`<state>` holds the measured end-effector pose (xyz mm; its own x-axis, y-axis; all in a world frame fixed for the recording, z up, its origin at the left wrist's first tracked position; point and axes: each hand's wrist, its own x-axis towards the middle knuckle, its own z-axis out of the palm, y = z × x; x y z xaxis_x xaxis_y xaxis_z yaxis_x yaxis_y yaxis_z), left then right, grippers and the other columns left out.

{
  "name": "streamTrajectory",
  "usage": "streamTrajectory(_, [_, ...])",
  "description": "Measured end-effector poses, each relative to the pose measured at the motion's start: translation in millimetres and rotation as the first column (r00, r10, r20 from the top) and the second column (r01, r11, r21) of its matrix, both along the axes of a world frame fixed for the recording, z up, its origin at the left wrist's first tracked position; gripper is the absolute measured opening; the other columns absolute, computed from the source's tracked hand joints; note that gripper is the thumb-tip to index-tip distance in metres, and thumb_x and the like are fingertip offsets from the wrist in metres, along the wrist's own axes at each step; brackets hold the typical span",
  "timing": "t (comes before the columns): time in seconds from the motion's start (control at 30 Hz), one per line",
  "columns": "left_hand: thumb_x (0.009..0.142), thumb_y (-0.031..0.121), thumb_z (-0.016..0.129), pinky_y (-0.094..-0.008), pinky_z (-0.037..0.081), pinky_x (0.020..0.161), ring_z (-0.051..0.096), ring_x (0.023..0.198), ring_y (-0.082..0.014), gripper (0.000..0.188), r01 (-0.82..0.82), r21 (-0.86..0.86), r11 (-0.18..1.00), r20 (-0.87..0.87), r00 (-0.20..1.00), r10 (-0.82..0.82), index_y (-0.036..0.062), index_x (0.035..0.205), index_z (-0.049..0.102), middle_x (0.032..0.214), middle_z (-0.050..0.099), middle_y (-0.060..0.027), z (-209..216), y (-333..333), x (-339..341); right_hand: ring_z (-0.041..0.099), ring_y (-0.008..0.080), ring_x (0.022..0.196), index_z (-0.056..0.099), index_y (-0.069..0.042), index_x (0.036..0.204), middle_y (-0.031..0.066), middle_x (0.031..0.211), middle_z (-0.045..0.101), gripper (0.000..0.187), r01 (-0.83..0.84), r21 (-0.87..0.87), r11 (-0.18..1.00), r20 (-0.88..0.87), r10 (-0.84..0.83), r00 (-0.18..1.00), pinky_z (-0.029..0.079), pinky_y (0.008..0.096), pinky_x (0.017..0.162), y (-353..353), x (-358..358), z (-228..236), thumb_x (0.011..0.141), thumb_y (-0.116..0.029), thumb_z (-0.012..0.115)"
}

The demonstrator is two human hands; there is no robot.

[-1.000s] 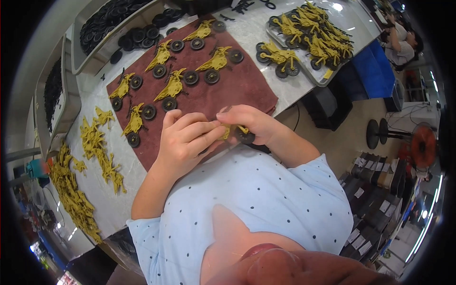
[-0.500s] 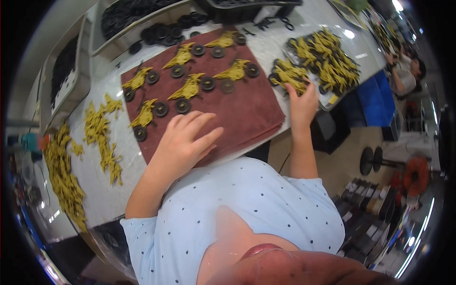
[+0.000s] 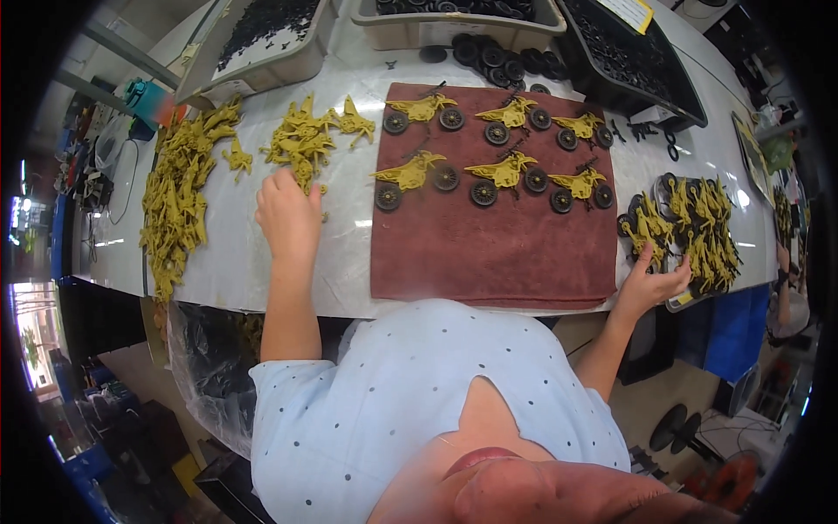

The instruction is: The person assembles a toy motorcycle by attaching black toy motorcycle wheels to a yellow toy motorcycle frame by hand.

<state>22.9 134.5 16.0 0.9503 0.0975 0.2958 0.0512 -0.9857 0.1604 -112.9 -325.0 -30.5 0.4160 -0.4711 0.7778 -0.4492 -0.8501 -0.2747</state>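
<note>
My left hand (image 3: 291, 218) reaches to the near end of a loose pile of yellow plastic toy motorcycle bodies (image 3: 301, 131). Its fingers are closed round a yellow body there, mostly hidden under them. Far to the right, my right hand (image 3: 653, 284) is open, thumb and fingers apart, at the near edge of a cluster of yellow toy motorcycles (image 3: 650, 225) with black wheels. Between the hands lies a dark red cloth (image 3: 489, 253). Two rows of toy motorcycles stretch across its far half, each a yellow body (image 3: 502, 170) with black wheels (image 3: 484, 192) beside or under it.
A long heap of yellow bodies (image 3: 179, 192) lies at the far left. Along the back stand a grey bin (image 3: 262, 74) of small black parts, a bin (image 3: 463, 33) of black wheels and a black tray (image 3: 642, 61). A tray (image 3: 711, 236) of toy motorcycles is at the right.
My view has turned left. My left hand has gone from over the cloth to the yellow bodies at the left. The right hand stays by the motorcycle cluster, its fingers now spread.
</note>
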Motion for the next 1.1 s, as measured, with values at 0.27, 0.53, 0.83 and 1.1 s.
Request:
streamTrajectory(0.27, [0.076,0.025,0.074,-0.0478,0.045,0.084,0.055,0.106,-0.0347,0.045,-0.220,-0.034,0.975,-0.324,0.925,0.198,0.0013,0.108,0.053,0.112,0.057,-0.0167,31,21,-5,0.041,0.0356,0.117,0.037,0.004,0.132,0.0221,0.131,0.034,0.058,-0.165,0.048,0.985,0.076,0.161,0.984,0.038,0.0441,0.099,34,16,18,0.088,-0.021,0.066])
streamTrajectory(0.53, [0.072,0.016,0.076,-0.0451,0.046,0.082,0.059,0.096,-0.0350,0.034,-0.061,-0.047,0.997,-0.419,0.907,0.036,0.0006,0.099,0.061,0.096,0.063,-0.0157,9,49,-34,0.044,0.0336,0.116,0.042,0.002,0.129,0.0208,0.130,0.035,0.049,-0.270,0.027,0.963,0.064,0.267,0.961,0.039,0.0426,0.099,57,25,26,0.088,-0.013,0.064])
streamTrajectory(0.83, [0.074,0.007,0.073,-0.0360,0.048,0.073,0.062,0.084,-0.0334,0.034,0.086,-0.528,0.845,-0.218,0.948,-0.233,-0.0018,0.105,0.061,0.093,0.064,-0.0172,19,53,-36,0.055,0.0264,0.100,0.059,0.000,0.108,0.0128,0.109,0.057,0.021,-0.585,0.229,0.778,0.170,0.560,0.811,0.046,0.0339,0.082,103,35,45,0.087,-0.002,0.060])
streamTrajectory(1.1, [0.073,0.001,0.074,-0.0308,0.050,0.072,0.063,0.083,-0.0199,0.038,0.544,-0.749,0.378,-0.052,0.521,-0.852,-0.0018,0.107,0.058,0.093,0.066,-0.0119,41,-119,-25,0.056,0.0088,0.071,0.049,0.000,0.120,0.0077,0.097,0.061,0.033,-0.356,0.852,-0.383,0.520,0.688,0.506,0.045,0.0197,0.059,135,36,53,0.091,-0.008,0.060])
